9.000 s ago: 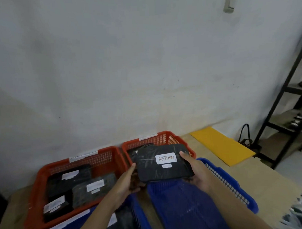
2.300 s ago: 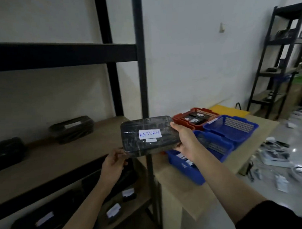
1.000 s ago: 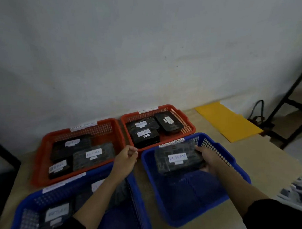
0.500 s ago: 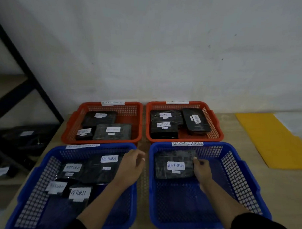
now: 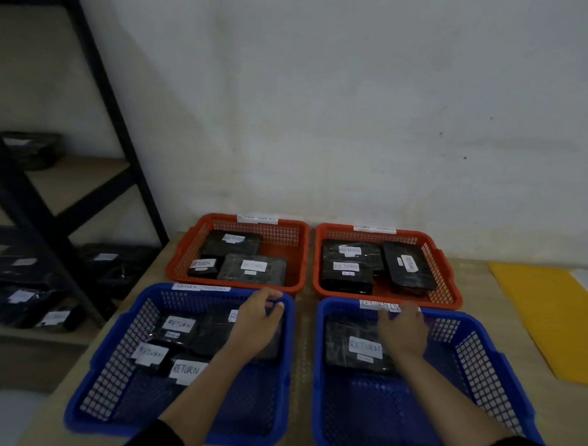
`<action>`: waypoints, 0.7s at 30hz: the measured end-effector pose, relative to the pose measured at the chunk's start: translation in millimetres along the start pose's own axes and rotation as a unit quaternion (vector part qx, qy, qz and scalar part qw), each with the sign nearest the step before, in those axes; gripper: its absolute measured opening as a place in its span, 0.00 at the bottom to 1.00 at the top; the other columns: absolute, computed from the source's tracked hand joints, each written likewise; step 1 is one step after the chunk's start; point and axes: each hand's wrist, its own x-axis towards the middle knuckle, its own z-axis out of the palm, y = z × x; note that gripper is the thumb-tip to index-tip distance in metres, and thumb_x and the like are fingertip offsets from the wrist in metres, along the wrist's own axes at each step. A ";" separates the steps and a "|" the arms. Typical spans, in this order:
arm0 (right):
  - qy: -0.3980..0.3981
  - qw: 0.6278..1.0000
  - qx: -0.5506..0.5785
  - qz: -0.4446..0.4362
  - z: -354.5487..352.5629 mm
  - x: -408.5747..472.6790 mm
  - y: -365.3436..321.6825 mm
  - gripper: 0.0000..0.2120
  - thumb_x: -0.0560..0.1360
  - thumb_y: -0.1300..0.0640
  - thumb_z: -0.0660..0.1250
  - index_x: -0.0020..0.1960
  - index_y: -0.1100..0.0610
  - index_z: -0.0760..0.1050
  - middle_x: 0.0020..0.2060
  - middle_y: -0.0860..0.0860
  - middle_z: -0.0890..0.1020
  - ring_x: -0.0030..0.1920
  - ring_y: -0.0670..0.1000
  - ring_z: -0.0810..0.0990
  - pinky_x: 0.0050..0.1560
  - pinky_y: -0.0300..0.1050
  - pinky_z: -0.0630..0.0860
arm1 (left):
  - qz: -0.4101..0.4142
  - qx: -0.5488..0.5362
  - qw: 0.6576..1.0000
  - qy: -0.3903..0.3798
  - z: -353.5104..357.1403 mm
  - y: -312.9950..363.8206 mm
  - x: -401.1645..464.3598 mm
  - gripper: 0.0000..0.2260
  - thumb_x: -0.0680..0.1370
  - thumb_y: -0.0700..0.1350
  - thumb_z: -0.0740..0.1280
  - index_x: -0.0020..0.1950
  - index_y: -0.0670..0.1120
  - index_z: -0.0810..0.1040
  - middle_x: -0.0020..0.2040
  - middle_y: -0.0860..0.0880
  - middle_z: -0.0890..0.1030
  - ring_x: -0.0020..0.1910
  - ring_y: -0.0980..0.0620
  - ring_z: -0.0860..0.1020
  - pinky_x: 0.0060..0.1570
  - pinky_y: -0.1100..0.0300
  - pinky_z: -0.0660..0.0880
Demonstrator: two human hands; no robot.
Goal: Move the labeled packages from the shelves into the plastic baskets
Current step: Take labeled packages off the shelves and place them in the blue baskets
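The near half of the right-hand blue plastic mesh basket (image 5: 484, 379) is lying bare, its one black wrapped package labelled RETURN (image 5: 353, 349) sitting at the far end. Black packages are crowding the left-hand blue plastic mesh basket (image 5: 104, 379), leaving its near right corner open.

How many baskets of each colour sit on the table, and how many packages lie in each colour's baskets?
Orange baskets: 2, holding 6 packages
Blue baskets: 2, holding 5 visible packages
Total: 4 baskets, 11 visible packages
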 end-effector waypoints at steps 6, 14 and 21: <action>-0.029 0.982 0.077 -0.170 32.2 -52.8 -102.4 0.18 0.76 0.52 0.66 0.61 0.60 0.71 0.55 0.55 0.78 0.57 0.57 0.77 0.54 0.49 0.74 | -0.020 -0.036 0.997 0.060 -69.0 -11.6 -11.3 0.10 0.79 0.45 0.62 0.60 0.48 0.74 0.51 0.52 0.77 0.48 0.56 0.76 0.39 0.68 0.71; -0.130 0.938 0.144 -0.289 113.6 -175.1 -250.5 0.13 0.77 0.52 0.65 0.58 0.57 0.72 0.50 0.50 0.79 0.51 0.51 0.78 0.47 0.41 0.70 | -0.016 -0.071 0.985 0.159 -216.2 -68.0 -26.8 0.08 0.77 0.41 0.64 0.56 0.46 0.77 0.48 0.50 0.80 0.49 0.53 0.78 0.50 0.64 0.70; -0.180 0.916 0.196 -0.301 207.7 -293.3 -366.4 0.13 0.77 0.52 0.65 0.59 0.56 0.71 0.49 0.49 0.80 0.50 0.50 0.80 0.50 0.42 0.75 | -0.018 -0.047 0.983 0.179 -394.8 -140.7 -45.5 0.07 0.79 0.44 0.62 0.56 0.52 0.74 0.48 0.54 0.78 0.45 0.62 0.76 0.39 0.68 0.70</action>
